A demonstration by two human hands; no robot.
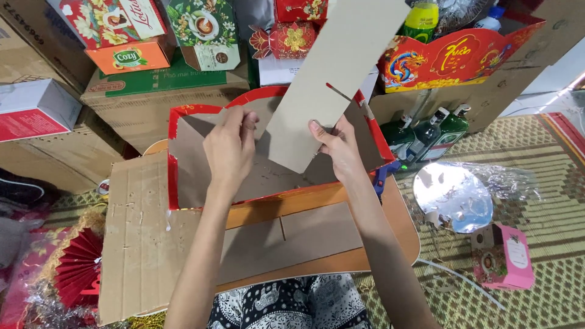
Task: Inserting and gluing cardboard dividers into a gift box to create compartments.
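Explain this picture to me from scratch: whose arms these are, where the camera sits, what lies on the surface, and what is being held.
There is no machine here: these are a person's own bare arms, filmed by a camera worn on their head and looking down. The right hand holds a long grey cardboard strip that rises away from them. The left hand rests on the grey inside of a red-edged cardboard tray. The tray sits on a small wooden table, along with a flat brown cardboard sheet. Green bottles and a pink box are on the woven mat.
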